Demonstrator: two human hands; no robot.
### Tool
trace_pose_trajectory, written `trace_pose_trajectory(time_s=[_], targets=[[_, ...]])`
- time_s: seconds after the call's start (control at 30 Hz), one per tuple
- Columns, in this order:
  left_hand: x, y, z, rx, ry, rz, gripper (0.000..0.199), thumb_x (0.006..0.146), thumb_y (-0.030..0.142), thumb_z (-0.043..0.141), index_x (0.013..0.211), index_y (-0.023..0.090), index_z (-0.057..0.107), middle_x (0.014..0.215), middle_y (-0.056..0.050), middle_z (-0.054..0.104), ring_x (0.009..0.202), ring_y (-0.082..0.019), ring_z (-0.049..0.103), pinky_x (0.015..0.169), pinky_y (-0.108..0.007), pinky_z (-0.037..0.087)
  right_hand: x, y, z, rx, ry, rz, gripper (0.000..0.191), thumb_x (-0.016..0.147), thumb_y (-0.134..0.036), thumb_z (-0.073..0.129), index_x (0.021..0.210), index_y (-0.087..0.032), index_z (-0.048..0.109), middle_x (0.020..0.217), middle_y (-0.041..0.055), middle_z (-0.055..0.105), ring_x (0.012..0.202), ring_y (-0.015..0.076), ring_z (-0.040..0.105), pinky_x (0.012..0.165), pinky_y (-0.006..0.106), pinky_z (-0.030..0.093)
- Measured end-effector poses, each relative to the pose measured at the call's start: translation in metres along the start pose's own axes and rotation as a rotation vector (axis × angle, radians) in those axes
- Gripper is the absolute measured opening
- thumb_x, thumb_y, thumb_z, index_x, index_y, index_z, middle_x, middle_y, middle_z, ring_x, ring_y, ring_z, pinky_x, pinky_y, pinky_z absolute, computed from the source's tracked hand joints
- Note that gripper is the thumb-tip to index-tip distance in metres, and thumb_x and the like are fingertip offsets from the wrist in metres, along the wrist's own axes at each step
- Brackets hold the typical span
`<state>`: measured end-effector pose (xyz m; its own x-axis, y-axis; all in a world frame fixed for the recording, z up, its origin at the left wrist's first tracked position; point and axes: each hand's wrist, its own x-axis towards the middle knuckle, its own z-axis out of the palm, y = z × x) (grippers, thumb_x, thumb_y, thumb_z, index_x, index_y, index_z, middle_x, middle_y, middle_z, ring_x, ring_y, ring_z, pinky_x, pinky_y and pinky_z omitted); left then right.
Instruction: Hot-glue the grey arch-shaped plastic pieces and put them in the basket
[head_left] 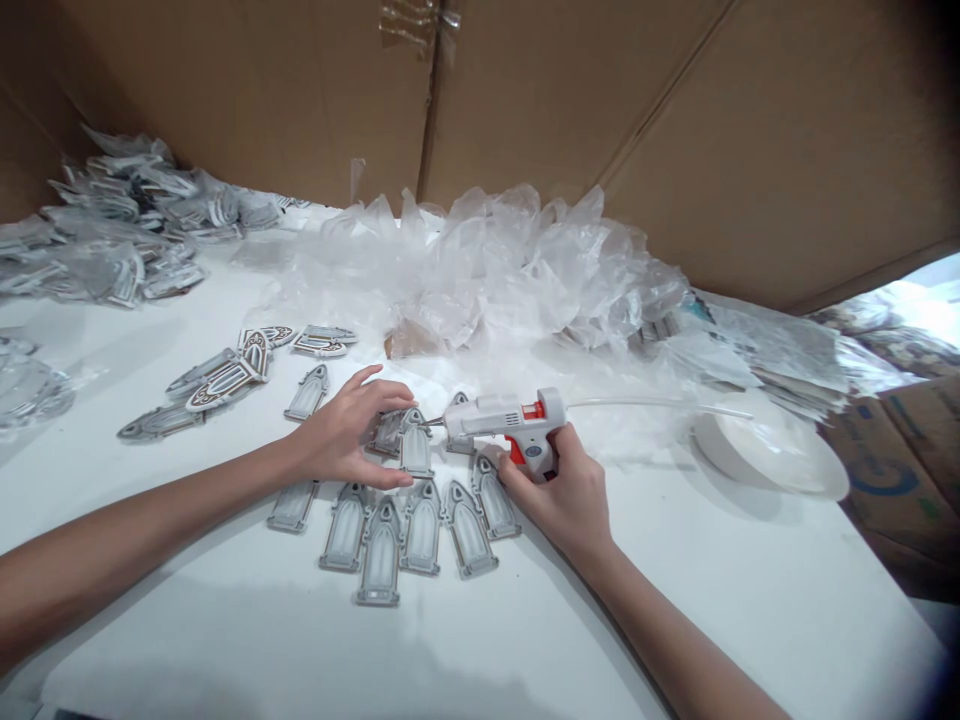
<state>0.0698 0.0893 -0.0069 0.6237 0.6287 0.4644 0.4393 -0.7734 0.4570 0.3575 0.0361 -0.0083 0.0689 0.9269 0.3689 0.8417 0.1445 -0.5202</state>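
Observation:
In my right hand [566, 495] is a white hot glue gun [499, 418] with a red trigger, its metal nozzle pointing left. A clear glue stick [652, 402] sticks out of its back. The nozzle tip is at a small grey arch-shaped piece [415, 445], which my left hand [352, 425] holds between thumb and fingertips at its two ends. Below the hands lie several similar grey arch pieces [379, 560], pale side up. Another arch piece [306, 392] rests above my left wrist.
Patterned arch pieces [225, 385] lie in a loose pile at left. Bagged pieces [135, 210] are heaped at the far left. Crumpled clear plastic bags [487, 270] line the cardboard wall [562, 100]. A white bowl [817, 470] stands at the table's right edge, beside a cardboard box [892, 480].

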Motion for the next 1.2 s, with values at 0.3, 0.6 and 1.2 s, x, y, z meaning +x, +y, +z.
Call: trace_pose_trajectory(time_s=[0.3, 0.6, 1.2], targets=[[0.0005, -0.0002, -0.0006, 0.014, 0.005, 0.028, 0.075, 0.074, 0.063, 0.068, 0.131, 0.021, 0.042, 0.118, -0.009, 0.061, 0.111, -0.023, 0.064, 0.121, -0.054, 0.026, 0.0009, 0.0015, 0.0011, 0.001, 0.021, -0.071, 0.03, 0.074, -0.04, 0.064, 0.082, -0.018, 0.045, 0.054, -0.0059, 0.047, 0.043, 0.006, 0.037, 0.044, 0.019, 0.031], [0.0014, 0.0005, -0.0016, 0.015, 0.009, 0.059, 0.076, 0.074, 0.062, 0.069, 0.132, 0.021, 0.041, 0.119, -0.009, 0.061, 0.111, -0.023, 0.064, 0.121, -0.053, 0.026, -0.0007, 0.0019, 0.0003, 0.004, 0.021, -0.084, 0.03, 0.074, -0.04, 0.064, 0.08, -0.018, 0.045, 0.051, -0.0069, 0.044, 0.042, 0.0055, 0.035, 0.043, 0.018, 0.03], [0.0004, 0.0011, -0.002, -0.014, 0.017, 0.053, 0.077, 0.072, 0.059, 0.072, 0.132, 0.022, 0.039, 0.12, -0.008, 0.061, 0.112, -0.024, 0.064, 0.123, -0.052, 0.021, 0.0012, 0.0015, 0.0019, -0.048, 0.047, -0.05, 0.034, 0.072, -0.044, 0.066, 0.079, -0.019, 0.044, 0.053, -0.0065, 0.046, 0.043, 0.0063, 0.039, 0.044, 0.018, 0.03]])
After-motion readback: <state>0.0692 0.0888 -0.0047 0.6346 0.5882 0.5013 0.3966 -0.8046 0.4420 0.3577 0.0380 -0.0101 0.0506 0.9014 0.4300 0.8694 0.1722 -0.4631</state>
